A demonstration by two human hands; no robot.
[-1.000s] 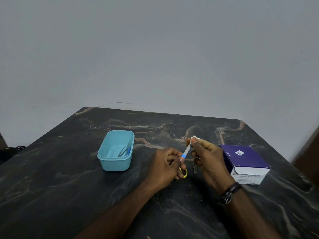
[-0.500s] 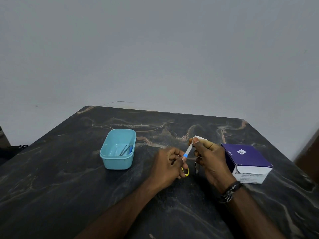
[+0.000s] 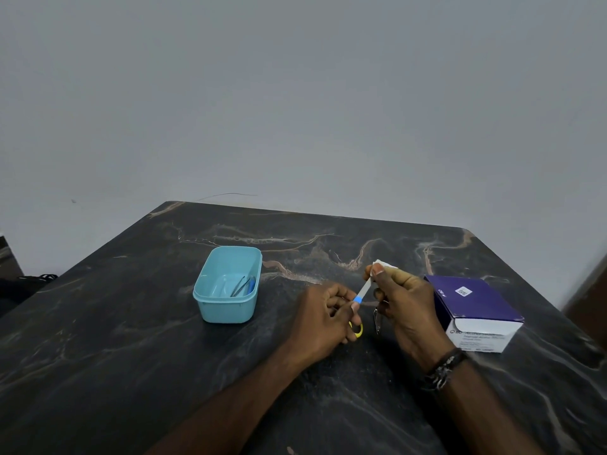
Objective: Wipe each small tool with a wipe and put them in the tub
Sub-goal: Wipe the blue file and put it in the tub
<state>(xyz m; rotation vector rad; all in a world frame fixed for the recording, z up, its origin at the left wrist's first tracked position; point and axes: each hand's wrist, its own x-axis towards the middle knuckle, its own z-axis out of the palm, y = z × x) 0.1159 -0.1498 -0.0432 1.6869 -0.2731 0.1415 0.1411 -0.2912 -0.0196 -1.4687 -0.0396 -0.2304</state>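
Head view: the left hand [image 3: 323,318] grips the blue-collared base of a slim white-bladed tool [image 3: 362,291] over the dark marbled bench [image 3: 131,339], a yellow loop [image 3: 358,330] showing under its curled fingers, while the right hand [image 3: 405,302] pinches a small white wipe [image 3: 382,264] round the tool's upper tip, which is hidden. A small metal piece [image 3: 377,321] under the right hand is too dim to identify. The light blue plastic tub [image 3: 226,285], left of the hands, holds thin tools [image 3: 243,285] hard to make out; a purple and white cardboard box [image 3: 476,310] sits right.
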